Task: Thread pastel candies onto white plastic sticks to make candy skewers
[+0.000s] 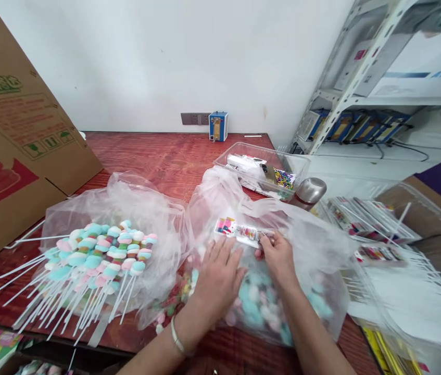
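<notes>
My right hand [279, 256] pinches the right end of a printed clear plastic packet [247, 234], which lies across a large clear plastic bag. My left hand [220, 266] rests flat with its fingers stretched out, fingertips close to the packet's lower left edge; whether they touch it I cannot tell. Under both hands the bag [314, 229] holds loose blue, pink and white marshmallows [255, 302]. To the left, a pile of marshmallow skewers [103, 250] on white sticks lies on another clear bag [126, 192].
A cardboard box [21, 120] stands on the left. Behind the bags are a clear plastic tray [302, 165] with packets and a metal flask [310, 191]. A clear bin [361, 286] of white sticks and printed packets sits on the right, below a white shelf rack [337, 114].
</notes>
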`<state>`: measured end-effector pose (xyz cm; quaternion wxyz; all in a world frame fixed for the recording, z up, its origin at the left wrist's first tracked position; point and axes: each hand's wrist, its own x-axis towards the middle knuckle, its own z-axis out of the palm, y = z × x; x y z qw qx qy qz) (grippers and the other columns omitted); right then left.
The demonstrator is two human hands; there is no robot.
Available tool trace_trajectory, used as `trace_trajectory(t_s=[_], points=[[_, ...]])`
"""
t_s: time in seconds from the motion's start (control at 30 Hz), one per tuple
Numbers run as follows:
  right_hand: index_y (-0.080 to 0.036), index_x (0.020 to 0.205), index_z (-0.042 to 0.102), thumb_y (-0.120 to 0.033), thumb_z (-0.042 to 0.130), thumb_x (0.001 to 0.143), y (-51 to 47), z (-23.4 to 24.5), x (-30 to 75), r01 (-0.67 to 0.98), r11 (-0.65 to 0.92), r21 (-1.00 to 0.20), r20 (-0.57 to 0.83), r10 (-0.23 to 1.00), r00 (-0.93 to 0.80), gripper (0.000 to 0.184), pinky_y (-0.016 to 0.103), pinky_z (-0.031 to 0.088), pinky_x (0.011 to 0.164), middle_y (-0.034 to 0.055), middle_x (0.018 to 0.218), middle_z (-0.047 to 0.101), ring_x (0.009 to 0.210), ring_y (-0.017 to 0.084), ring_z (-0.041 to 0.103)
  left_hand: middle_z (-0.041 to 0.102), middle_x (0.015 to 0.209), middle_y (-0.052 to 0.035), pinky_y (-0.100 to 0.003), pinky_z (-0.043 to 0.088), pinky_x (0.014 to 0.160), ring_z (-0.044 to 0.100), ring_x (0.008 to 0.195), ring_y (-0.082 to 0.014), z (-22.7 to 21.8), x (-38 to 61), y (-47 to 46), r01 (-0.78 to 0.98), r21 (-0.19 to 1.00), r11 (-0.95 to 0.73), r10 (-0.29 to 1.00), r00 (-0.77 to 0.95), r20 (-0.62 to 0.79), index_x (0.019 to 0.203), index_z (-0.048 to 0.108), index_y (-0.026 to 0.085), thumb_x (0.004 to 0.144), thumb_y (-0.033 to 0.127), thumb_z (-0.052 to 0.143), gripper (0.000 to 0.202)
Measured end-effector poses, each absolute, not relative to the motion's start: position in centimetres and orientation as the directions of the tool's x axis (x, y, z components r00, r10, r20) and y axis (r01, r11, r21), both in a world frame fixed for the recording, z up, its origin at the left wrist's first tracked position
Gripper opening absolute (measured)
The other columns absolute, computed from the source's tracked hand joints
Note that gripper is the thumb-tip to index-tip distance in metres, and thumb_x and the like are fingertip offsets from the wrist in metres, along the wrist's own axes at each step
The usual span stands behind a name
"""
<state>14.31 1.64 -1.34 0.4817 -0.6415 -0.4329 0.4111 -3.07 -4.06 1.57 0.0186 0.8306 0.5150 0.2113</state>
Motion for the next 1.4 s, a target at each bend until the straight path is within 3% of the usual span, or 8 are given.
trace_trajectory(t_s=[0.17, 0.33, 0.47, 0.57, 0.83, 1.13, 1.27, 1.4], points=[[-0.023, 0.079, 0.05, -0.047, 0.056, 0.075, 4.2, -4.5, 15.6, 0.113, -0.247, -0.962, -0.199, 0.924, 0.327, 0.025, 0.024, 0.04, 0.035, -0.0062, 0.041, 0.052, 0.033, 0.015, 0.049, 0.044, 0.149, -0.0145, -0.061, 0.035, 0.107, 0.039, 0.136, -0.0396, -1.6, -2.5, 0.8, 0.949, 0.168, -0.265, 0.96, 0.244, 0.14, 0.145, 0.04, 0.024, 0.091, 0.054, 0.049, 0.062], [-0.023, 0.085, 0.052, -0.051, 0.052, 0.081, 1.4, -1.8, 15.5, 0.083, -0.176, -0.981, -0.153, 0.961, 0.231, 0.028, 0.024, 0.042, 0.04, -0.0072, 0.045, 0.052, 0.038, 0.013, 0.049, 0.048, 0.145, -0.0154, -0.055, 0.036, 0.107, 0.042, 0.133, -0.0362, -0.5, -4.2, -0.7, 0.933, 0.191, -0.307, 0.947, 0.278, 0.163, 0.138, 0.044, 0.018, 0.089, 0.044, 0.057, 0.057], [-0.025, 0.083, 0.053, -0.047, 0.046, 0.089, -2.0, -1.2, 13.8, 0.322, -0.136, -0.937, -0.111, 0.989, 0.094, 0.024, 0.025, 0.039, 0.043, -0.0059, 0.046, 0.054, 0.04, 0.015, 0.051, 0.067, 0.107, -0.0082, -0.041, 0.047, 0.089, 0.06, 0.103, -0.0271, 1.7, -5.7, -4.7, 0.923, 0.268, -0.275, 0.958, 0.24, 0.156, 0.104, 0.062, 0.02, 0.093, 0.033, 0.052, 0.02], [-0.026, 0.076, 0.051, -0.039, 0.046, 0.089, -3.4, -2.1, 12.1, 0.524, -0.099, -0.846, -0.072, 0.995, 0.07, 0.019, 0.028, 0.042, 0.056, -0.0013, 0.058, 0.061, 0.056, 0.019, 0.059, 0.064, 0.08, -0.0035, -0.035, 0.047, 0.075, 0.061, 0.079, -0.0209, 1.8, -6.1, -7.5, 0.918, 0.328, -0.222, 0.973, 0.189, 0.13, 0.077, 0.059, 0.021, 0.097, 0.029, 0.043, 0.027], [-0.021, 0.123, 0.05, -0.034, 0.054, 0.084, -4.2, -2.2, 11.6, 0.703, -0.094, -0.705, 0.032, 0.986, 0.164, 0.041, 0.032, 0.045, 0.071, 0.0064, 0.1, 0.067, 0.079, 0.023, 0.064, 0.064, 0.098, -0.0044, -0.038, 0.045, 0.084, 0.059, 0.093, -0.0226, -0.2, -5.8, -8.6, 0.843, 0.438, -0.313, 0.949, 0.292, 0.116, 0.101, 0.062, 0.021, 0.094, 0.024, 0.052, 0.013], [-0.018, 0.1, 0.06, -0.027, 0.052, 0.088, -4.2, -2.2, 12.2, 0.787, 0.042, -0.615, 0.163, 0.984, 0.075, 0.018, 0.035, 0.045, 0.079, 0.0088, 0.099, 0.064, 0.091, 0.025, 0.06, 0.062, 0.091, -0.0039, -0.036, 0.042, 0.079, 0.056, 0.088, -0.0214, -0.5, -6.5, -9.2, 0.797, 0.461, -0.39, 0.92, 0.351, 0.172, 0.089, 0.063, 0.02, 0.095, 0.022, 0.05, 0.014], [-0.017, 0.113, 0.061, -0.027, 0.056, 0.09, -3.4, -0.3, 10.4, 0.867, 0.274, -0.417, 0.255, 0.951, -0.177, 0.025, 0.039, 0.04, 0.089, 0.0112, 0.11, 0.064, 0.105, 0.028, 0.054, 0.061, 0.086, -0.0042, -0.036, 0.042, 0.078, 0.056, 0.084, -0.0209, -1.0, -7.0, -9.4, 0.795, 0.476, -0.377, 0.926, 0.331, 0.181, 0.085, 0.062, 0.018, 0.094, 0.021, 0.051, 0.015], [-0.02, 0.124, 0.057, -0.021, 0.062, 0.084, -0.8, 0.6, 6.9, 0.776, 0.44, -0.452, 0.114, 0.891, -0.44, 0.04, 0.039, 0.035, 0.091, 0.011, 0.116, 0.065, 0.108, 0.029, 0.052, 0.062, 0.086, -0.0046, -0.036, 0.042, 0.078, 0.056, 0.085, -0.0214, -1.4, -7.3, -9.3, 0.794, 0.488, -0.363, 0.932, 0.321, 0.172, 0.083, 0.063, 0.017, 0.092, 0.018, 0.055, 0.012]])
